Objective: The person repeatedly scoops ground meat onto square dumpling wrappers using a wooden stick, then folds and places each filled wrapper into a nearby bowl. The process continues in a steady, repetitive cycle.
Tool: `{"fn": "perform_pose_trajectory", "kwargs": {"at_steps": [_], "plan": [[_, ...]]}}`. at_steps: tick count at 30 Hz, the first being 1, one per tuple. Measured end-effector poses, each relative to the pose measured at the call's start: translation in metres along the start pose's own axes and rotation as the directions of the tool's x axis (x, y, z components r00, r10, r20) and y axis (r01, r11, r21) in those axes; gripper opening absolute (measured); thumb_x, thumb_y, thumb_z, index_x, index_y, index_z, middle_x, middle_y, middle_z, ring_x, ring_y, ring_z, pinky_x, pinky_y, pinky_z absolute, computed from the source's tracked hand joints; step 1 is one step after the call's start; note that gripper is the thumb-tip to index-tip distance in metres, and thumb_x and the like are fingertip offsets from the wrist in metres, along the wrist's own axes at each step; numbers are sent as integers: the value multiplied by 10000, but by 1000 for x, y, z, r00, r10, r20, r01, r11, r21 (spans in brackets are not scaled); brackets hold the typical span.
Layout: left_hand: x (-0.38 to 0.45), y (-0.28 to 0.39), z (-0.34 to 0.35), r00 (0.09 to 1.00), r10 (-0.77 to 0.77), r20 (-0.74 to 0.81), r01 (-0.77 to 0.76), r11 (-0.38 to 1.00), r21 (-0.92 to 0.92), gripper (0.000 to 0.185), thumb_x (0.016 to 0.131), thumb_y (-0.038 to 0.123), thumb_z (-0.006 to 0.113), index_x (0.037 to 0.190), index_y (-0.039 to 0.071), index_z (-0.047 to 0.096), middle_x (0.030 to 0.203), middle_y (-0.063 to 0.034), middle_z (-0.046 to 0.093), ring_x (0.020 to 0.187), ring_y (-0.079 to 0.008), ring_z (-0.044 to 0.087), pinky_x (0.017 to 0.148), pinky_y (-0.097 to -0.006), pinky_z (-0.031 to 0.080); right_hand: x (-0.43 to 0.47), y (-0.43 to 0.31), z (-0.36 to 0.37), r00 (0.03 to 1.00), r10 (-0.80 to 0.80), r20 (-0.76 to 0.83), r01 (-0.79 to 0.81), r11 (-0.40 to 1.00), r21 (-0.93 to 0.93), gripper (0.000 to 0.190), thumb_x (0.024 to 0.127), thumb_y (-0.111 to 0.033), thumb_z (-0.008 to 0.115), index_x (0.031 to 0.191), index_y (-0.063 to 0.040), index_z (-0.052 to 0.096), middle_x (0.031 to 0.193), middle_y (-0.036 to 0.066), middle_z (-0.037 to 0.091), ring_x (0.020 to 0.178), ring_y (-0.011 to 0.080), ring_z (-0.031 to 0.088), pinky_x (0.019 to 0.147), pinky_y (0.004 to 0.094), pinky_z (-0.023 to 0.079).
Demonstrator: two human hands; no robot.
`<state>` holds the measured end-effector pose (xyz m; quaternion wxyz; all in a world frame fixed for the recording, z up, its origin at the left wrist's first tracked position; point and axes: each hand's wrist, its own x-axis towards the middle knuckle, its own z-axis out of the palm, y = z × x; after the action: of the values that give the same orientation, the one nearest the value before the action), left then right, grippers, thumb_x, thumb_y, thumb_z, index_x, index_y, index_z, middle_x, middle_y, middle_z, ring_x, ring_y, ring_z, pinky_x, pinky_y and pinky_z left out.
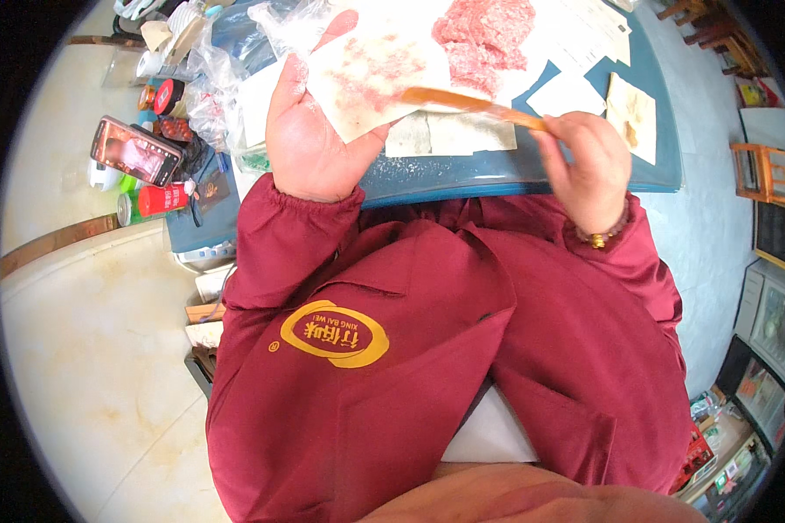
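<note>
My left hand [311, 147] lies palm up, with white powder on its fingers. It supports a thin pale square wrapper [345, 114] with a patchy smear of pink minced meat [376, 75] on it. Between the thumb and fingers of my right hand [589, 167] is the end of a flat wooden spatula [461, 100]. The spatula's other end is over the wrapper's right side, touching or just above the smear; blur hides which. Beyond it sits a mound of raw minced meat [487, 42] on a white surface.
The blue table [445, 183] carries flat pale sheets [566, 98] and a stained sheet [631, 118] at right. Clear plastic bags [216, 98], a propped phone [136, 151], a red can [160, 199] and jars [169, 97] crowd the left. A wooden chair [768, 173] stands far right.
</note>
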<state>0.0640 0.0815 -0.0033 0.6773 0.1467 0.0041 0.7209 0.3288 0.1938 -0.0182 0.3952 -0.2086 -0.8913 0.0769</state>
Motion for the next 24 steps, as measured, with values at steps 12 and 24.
{"fn": "perform_pose_trajectory", "kwargs": {"at_steps": [12,24], "plan": [[1,-18,21,907,267,-326,-80,869,488,587,1049,377,302,1470,-28,347,1419,-181,498,1333,-336,451,1133,-474,316,11,-19,17,931,312,187,-346,918,193,122,867,-170,701,839,-53,681,733,144,642,684,336,645,623,395,516],[5,-19,7,926,192,-325,14,844,536,392,1040,181,439,1356,-52,448,1023,-104,596,1107,-294,588,1054,-441,439,5,-32,29,938,266,220,-320,911,260,94,842,-125,718,854,-41,677,753,134,640,677,327,633,610,385,510]]}}
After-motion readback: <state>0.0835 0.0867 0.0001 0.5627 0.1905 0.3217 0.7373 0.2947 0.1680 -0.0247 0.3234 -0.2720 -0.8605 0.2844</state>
